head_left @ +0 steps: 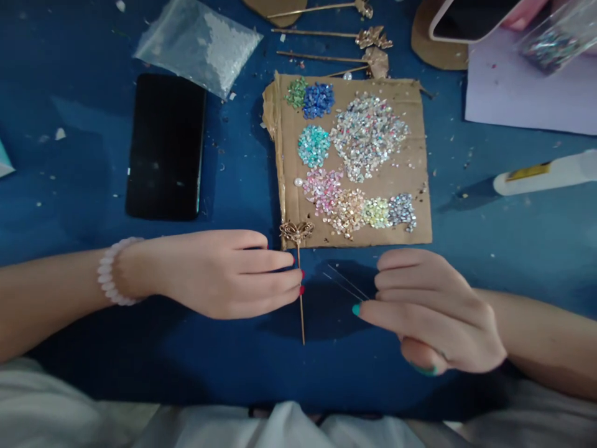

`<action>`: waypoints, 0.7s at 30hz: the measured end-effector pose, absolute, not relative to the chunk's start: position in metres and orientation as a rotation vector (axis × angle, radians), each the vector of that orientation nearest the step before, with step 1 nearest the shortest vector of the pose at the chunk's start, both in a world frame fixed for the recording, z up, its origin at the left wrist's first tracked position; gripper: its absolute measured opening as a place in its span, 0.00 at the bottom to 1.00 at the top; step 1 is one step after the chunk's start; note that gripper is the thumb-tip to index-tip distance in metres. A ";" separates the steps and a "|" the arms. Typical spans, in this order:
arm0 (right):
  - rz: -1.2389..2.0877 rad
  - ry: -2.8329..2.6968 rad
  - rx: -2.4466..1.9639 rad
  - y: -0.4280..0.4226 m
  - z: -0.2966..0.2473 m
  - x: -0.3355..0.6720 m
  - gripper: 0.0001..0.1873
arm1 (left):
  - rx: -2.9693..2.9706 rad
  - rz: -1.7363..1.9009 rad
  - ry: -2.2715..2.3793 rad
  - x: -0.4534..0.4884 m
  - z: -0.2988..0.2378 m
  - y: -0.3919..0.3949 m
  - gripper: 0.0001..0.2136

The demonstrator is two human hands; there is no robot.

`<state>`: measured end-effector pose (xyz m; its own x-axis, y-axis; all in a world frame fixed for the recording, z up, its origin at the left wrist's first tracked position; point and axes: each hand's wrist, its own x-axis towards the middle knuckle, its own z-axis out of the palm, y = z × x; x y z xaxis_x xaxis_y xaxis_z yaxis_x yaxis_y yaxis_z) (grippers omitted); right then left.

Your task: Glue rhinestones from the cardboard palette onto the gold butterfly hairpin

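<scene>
My left hand (233, 274) is closed, its fingertips pinching the thin stem of a gold butterfly hairpin (297, 235); the butterfly head sits at the lower left corner of a cardboard sheet (415, 211). My right hand (433, 311) is closed too, pinching a fine needle or wire (347, 281) that points up and left toward the hairpin. On the cardboard lie small heaps of rhinestones (368, 134) in clear, green, blue, teal, pink and gold. A single pearl (298, 182) rests near the sheet's left edge.
A black phone (165, 146) lies to the left on the blue tabletop, a clear bag of beads (200, 43) behind it. More gold hairpins (336, 34) lie at the back. A glue bottle (545, 174) and white paper (527, 93) are at the right.
</scene>
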<state>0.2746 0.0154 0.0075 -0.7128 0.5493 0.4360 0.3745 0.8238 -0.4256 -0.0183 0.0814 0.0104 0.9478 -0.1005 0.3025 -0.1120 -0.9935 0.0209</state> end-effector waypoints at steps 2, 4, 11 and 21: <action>0.484 -2.394 -0.615 0.021 0.015 0.275 0.21 | 3.038 0.468 -0.159 -0.018 0.010 0.082 0.17; 0.583 -2.392 -0.579 0.027 0.018 0.274 0.21 | 3.023 0.474 -0.171 -0.017 0.009 0.083 0.16; 0.617 -2.370 -0.520 0.032 0.006 0.267 0.16 | 3.023 0.451 -0.175 -0.015 0.006 0.083 0.16; 0.661 -2.367 -0.535 0.042 0.003 0.267 0.11 | 2.952 0.471 -0.187 -0.015 0.005 0.082 0.17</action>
